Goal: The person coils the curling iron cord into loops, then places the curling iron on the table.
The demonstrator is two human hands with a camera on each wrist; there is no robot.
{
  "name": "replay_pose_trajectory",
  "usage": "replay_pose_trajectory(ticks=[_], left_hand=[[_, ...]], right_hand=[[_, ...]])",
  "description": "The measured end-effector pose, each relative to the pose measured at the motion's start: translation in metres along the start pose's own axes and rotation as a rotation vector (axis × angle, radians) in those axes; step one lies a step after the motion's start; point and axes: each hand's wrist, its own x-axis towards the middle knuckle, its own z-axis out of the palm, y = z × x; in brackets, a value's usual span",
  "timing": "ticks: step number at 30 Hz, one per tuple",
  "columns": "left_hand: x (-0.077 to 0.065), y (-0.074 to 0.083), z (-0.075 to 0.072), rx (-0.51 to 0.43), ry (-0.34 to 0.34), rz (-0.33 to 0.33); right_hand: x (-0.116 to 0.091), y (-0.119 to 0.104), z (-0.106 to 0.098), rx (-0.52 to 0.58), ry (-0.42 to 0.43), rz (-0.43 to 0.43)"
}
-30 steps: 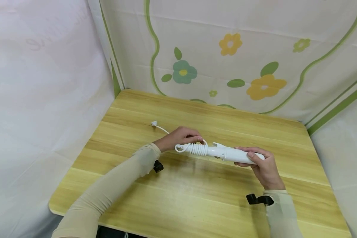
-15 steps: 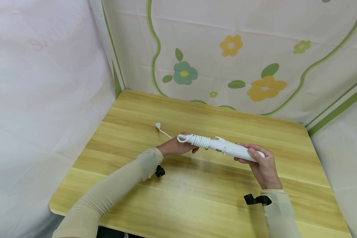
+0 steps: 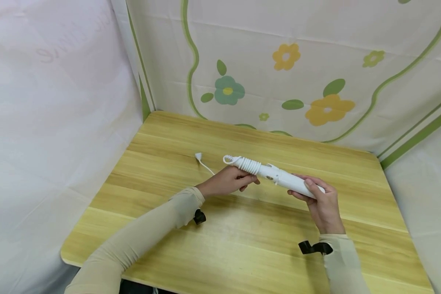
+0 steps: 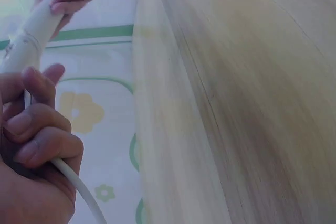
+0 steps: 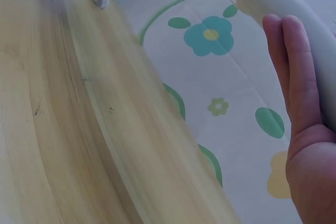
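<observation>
A white curling iron (image 3: 294, 183) is held above the table, its cord (image 3: 249, 165) wound in several loops round its left end. My right hand (image 3: 325, 204) grips the smooth right end, thumb on top and fingers behind. Just below the coils is my left hand (image 3: 228, 180). In the left wrist view its curled fingers (image 4: 52, 145) hold the loose part of the cord (image 4: 79, 184). That loose cord runs out leftward to a white plug (image 3: 198, 156). Part of the iron's underside is hidden by the left hand.
A wood-grain table (image 3: 220, 249) with rounded corners lies under both hands. A white flower-print cloth (image 3: 242, 41) hangs behind it, with a pale cloth (image 3: 59, 122) at the left. Black wrist mounts (image 3: 315, 247) stick out from both sleeves.
The coiled end of the iron has risen and tilted away, and the left hand has passed from behind it to below and in front. The plug has shifted slightly right. The right hand keeps its grip.
</observation>
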Motion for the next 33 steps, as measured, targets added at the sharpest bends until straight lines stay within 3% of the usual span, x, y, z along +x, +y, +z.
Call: replay_pose_trajectory(ticks=[3, 12, 20, 25, 28, 33], left_hand=[[0.000, 0.001, 0.003, 0.039, 0.025, -0.017], [-0.002, -0.005, 0.007, 0.114, 0.002, -0.065], [-0.003, -0.006, 0.000, 0.244, 0.029, -0.065], [-0.003, -0.004, -0.006, 0.252, 0.049, -0.047], [-0.002, -0.003, -0.007, 0.259, 0.062, -0.033], [0.000, -0.002, -0.011, 0.299, 0.105, -0.004]], right_hand=[[0.001, 0.002, 0.001, -0.030, 0.052, -0.002], [0.004, 0.009, 0.002, -0.104, 0.084, -0.052], [0.004, 0.014, -0.003, -0.178, 0.201, -0.046], [0.004, 0.017, -0.009, -0.173, 0.280, -0.037], [0.003, 0.019, -0.014, -0.192, 0.270, -0.008], [-0.001, 0.021, -0.018, -0.281, 0.175, 0.038]])
